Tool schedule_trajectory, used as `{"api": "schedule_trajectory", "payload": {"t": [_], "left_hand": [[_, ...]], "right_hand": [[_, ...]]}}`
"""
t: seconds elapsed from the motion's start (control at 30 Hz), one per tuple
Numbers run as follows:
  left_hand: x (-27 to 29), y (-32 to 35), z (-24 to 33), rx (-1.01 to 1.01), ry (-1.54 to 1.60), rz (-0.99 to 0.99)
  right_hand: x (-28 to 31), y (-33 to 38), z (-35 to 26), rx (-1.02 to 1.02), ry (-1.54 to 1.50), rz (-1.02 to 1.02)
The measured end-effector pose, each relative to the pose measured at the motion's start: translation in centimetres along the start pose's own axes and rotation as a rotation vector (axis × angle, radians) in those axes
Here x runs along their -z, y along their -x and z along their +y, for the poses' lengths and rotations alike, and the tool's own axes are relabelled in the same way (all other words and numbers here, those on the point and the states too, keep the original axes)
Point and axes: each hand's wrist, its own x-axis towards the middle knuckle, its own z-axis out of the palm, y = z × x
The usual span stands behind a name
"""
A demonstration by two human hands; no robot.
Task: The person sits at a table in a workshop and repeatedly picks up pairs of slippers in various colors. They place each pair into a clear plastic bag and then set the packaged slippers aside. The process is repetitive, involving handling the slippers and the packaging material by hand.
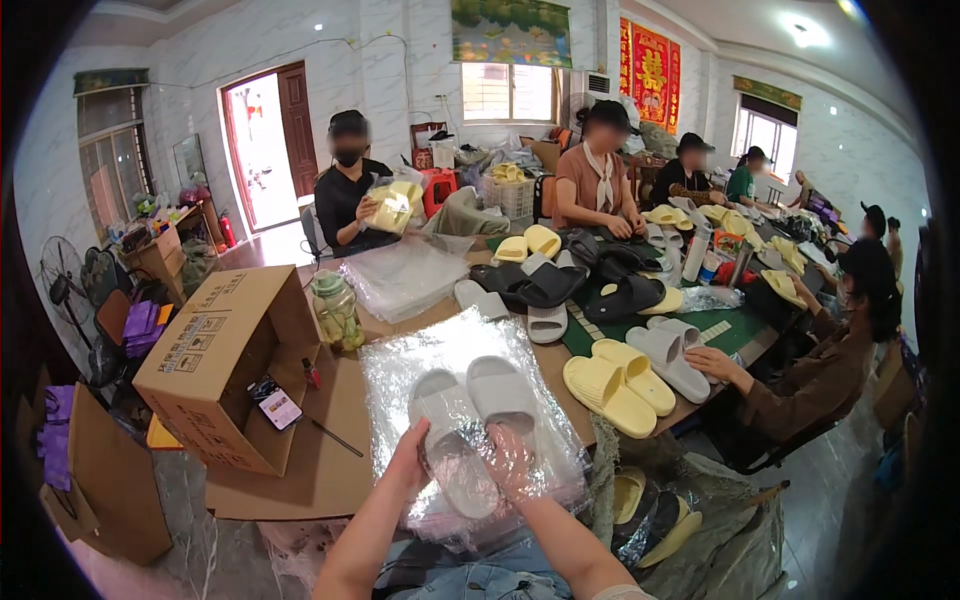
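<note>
I am holding a pair of grey slippers (467, 482) just below the middle of the frame, over a stack of clear bags (388, 372). The slippers are lying side by side with their toe ends pointing up the frame, the left one sitting a little lower. My left hand (404, 462) is pinching the outer edge of the left slipper. My right hand (512, 463) is resting at the heel of the right slipper, with shiny film showing over its skin — I cannot tell whether those fingers are pinching or only pressing, nor whether the pair is lying inside a bag.

Left of the stack, a cardboard box (178, 345) is lying on its side, opening toward me, with a phone (280, 408) resting at its mouth. A black pen (337, 438) is lying between the box and the stack, and a glass jar (338, 312) is standing near the box's far corner.

To the right of the stack, a yellow pair (600, 392) is lying near the table edge, and beside it a co-worker's hand (712, 365) is touching another grey pair (672, 358). More slippers, black ones (540, 283) among them, are piling up farther back. In the upper left, a person in black (345, 205) is holding yellow slippers in a clear bag (396, 208). At the lower right, a sack (735, 520) is sitting below the table.
</note>
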Motion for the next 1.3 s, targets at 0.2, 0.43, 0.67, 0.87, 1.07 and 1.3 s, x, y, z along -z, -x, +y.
{"api": "schedule_trajectory", "payload": {"t": [0.2,0.43,0.67,0.87,1.07,1.3], "left_hand": [[2.5,-0.8,-1.0,-0.028,-0.086,-0.071],[1.8,-0.1,-0.8,-0.028,-0.012,-0.013],[3.0,-0.7,-1.3,-0.046,-0.003,-0.090],[2.1,-0.3,-0.9,-0.013,0.050,-0.058],[1.2,0.0,-1.4,-0.119,-0.016,-0.082],[1.2,0.3,-2.2,-0.090,0.037,-0.113]], "right_hand": [[3.1,-1.3,-1.0,-0.258,-0.085,-0.493],[18.5,-3.5,-8.1,-0.191,-0.596,-1.099],[16.0,-10.1,-8.3,-0.379,-0.263,-0.407],[4.3,-7.9,-4.9,-0.233,0.315,-0.628],[-0.7,-4.7,-1.0,-0.303,0.137,-0.418],[2.8,-4.1,-1.4,-0.353,-0.076,-0.385]]}}
